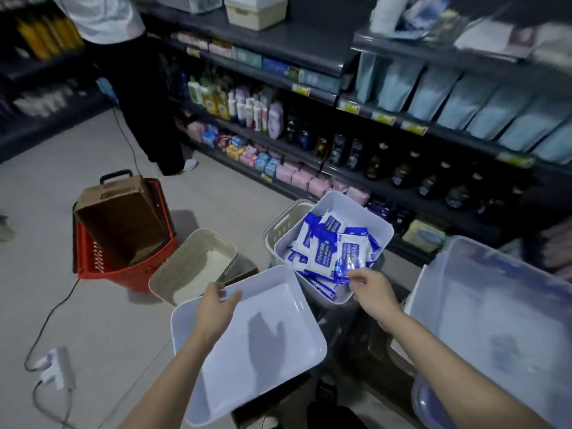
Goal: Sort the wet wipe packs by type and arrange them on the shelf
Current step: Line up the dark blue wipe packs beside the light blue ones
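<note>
Wet wipe packs [322, 243] lay heaped in a white bin [383, 233] at about two o'clock from the person's hands, blue-and-white sachets piled at all angles. The right hand [373, 292] pinched one shiny blue pack [345, 266] by its near edge between thumb and fingertips, at the near side of the heap; whether that pack had cleared the pile could not be told. The left hand [216, 301] hung with fingers loose and apart, holding nothing, over the far left corner of an empty white bin [278, 366] at six o'clock; contact with the rim could not be told. A clear plastic tub [464, 258] stood at four o'clock, a beige perforated basket [185, 267] at ten o'clock, and beyond it a red shopping basket [102, 267] carrying a cardboard box [123, 224]. The shelf [402, 181] ran from twelve to three o'clock, stocked with bottles and packets.

The grip looked slight: a fingertip pinch on slick film could slip, dropping the pack back into the heap or into the gap between the bins. Lifting from a tangled pile might also drag neighbouring packs over the bin's near wall. The likelier fault was a wrong sort, since the packs looked much alike and the aisle was dim, so a label could easily be misread.
</note>
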Available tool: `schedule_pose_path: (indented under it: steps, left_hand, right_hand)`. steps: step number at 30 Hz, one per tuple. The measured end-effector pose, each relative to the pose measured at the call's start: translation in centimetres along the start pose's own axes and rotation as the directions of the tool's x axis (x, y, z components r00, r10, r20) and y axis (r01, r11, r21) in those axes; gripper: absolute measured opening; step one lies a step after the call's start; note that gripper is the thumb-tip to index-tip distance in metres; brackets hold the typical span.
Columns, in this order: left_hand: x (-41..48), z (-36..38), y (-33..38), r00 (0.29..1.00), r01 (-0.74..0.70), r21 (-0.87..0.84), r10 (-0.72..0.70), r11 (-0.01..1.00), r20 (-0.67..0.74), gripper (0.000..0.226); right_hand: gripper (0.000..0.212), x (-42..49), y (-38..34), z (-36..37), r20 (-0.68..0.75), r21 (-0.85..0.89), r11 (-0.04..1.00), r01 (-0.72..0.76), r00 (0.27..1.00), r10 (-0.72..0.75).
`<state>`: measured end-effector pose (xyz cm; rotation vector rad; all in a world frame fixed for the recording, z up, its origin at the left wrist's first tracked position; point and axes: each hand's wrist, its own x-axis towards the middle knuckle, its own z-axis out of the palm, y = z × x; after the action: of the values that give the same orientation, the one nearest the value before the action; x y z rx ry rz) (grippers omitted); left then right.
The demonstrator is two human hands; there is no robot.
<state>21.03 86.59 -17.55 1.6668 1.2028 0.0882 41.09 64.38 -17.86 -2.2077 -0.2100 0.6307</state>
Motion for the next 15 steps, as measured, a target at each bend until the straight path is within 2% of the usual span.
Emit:
schedule_pose_path:
  steps: [4, 8, 11, 15]
  left_hand:
    - [1.5, 2.7, 3.2, 0.996, -0.005, -0.047, 0.010, 0.999, 0.092, 0.049]
    - [3.6, 5.4, 6.1, 0.995, -0.015, -0.073, 0.022, 0.997, 0.095, 0.028]
    - [5.6, 7.8, 7.0, 0.997, 0.042, -0.085, -0.036, 0.996, 0.071, 0.019]
    - [7.4, 11.2, 7.1, 0.975, 0.198, -0.093, -0.186, 0.976, 0.120, 0.037]
  right_hand:
    - [0.015, 2.9, 0.5, -3.4, -0.053, 0.075, 0.997, -0.009, 0.999, 0.013]
    - [0.012, 7.4, -0.6, -6.3, -0.121, 0.082, 0.997, 0.014, 0.993, -0.004]
    - [0.013, 11.5, -0.8, -7.6, -0.142, -0.039, 0.999, 0.026, 0.989, -0.031]
    - [0.019, 17.0, 0.3, -9.1, -0.007, -0.316, 0.949, 0.007, 1.000, -0.009]
